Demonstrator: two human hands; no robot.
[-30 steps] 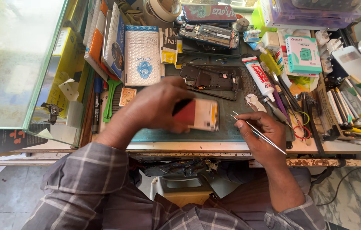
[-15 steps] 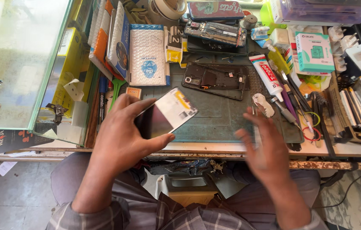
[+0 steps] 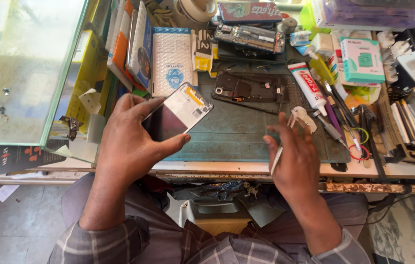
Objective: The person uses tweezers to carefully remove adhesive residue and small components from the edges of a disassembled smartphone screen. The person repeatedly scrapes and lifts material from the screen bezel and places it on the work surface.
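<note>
Head view: left hand pinches the phone panel by its edges above the green mat — best kept so; right hand grips tweezers.

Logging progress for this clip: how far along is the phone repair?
Done: a phone frame lies opened on the green mat. In hand: the left hand holds up a screen panel; the right hand holds tweezers. Left: panel and frame remain apart.
</note>
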